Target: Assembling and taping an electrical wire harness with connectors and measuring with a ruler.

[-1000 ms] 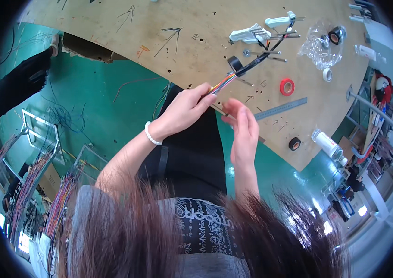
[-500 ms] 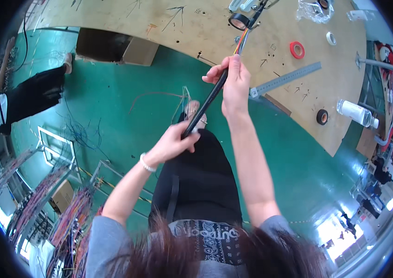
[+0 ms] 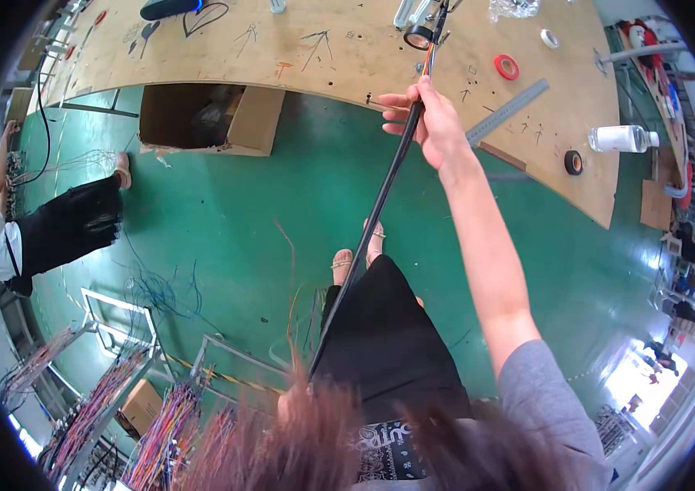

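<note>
A long black cable sleeve (image 3: 378, 200) runs in a straight slanting line from the workbench down beside my lap. My right hand (image 3: 436, 123) pinches its upper end between thumb and forefinger, with the other fingers spread. Red and yellow wires (image 3: 428, 59) come out of the sleeve just above that grip and lead to a dark fitting on the bench. Down at the sleeve's low end, a bit of my left hand (image 3: 284, 407) shows. Hair covers most of it, so its fingers are hidden. A roll of black tape (image 3: 418, 37) sits beside the wires.
On the wooden workbench (image 3: 241, 61) lie a steel ruler (image 3: 507, 113), red tape (image 3: 506, 66), white tape (image 3: 549, 38), black tape (image 3: 573, 162) and a clear bottle (image 3: 622, 139). A cardboard box (image 3: 253, 123) stands under it. Wire-laden racks (image 3: 110, 401) and another person (image 3: 61, 204) are at left.
My left hand has moved down and back toward my body, along the sleeve, and a longer stretch of sleeve shows. My right hand stays near the wires, its lower fingers now spread.
</note>
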Tool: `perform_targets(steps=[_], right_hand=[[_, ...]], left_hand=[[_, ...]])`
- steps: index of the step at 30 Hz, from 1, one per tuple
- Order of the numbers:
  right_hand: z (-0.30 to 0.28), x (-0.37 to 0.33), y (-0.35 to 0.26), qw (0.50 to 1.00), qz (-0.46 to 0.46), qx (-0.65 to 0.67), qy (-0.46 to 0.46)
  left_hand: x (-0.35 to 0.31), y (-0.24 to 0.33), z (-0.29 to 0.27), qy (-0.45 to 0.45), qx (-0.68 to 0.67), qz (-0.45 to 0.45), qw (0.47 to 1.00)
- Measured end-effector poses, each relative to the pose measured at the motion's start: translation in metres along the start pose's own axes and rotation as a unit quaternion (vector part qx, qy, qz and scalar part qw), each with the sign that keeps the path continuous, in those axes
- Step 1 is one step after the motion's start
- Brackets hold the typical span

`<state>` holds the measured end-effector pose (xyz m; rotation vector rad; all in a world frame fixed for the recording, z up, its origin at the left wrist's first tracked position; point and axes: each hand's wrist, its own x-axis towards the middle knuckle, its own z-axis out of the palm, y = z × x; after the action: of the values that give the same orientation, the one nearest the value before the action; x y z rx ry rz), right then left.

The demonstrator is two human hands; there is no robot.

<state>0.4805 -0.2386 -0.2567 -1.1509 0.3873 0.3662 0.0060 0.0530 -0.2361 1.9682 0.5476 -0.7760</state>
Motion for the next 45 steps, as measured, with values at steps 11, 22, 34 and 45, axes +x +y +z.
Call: perform_targets(steps=[11, 22, 34, 45], right_hand=[[0.038, -0.052, 0.045, 0.993, -0.075, 0.091, 0.01], [0.035, -0.012, 0.019, 0.992, -0.066, 0.098, 0.034], [0.028, -0.013, 0.004, 0.988, -0.021, 0.139, 0.061], [0.042, -0.017, -0.012, 0.994, 0.013, 0.057, 0.095]], left_hand=[[-0.027, -0.08, 0.007, 0.0, 0.109, 0.105, 0.988], [-0.016, -0.063, 0.022, -0.01, 0.199, 0.025, 0.98], [0.123, 0.035, -0.009, -0.017, 0.304, 0.015, 0.953], [0.174, 0.056, -0.043, -0.099, 0.371, 0.03, 0.923]])
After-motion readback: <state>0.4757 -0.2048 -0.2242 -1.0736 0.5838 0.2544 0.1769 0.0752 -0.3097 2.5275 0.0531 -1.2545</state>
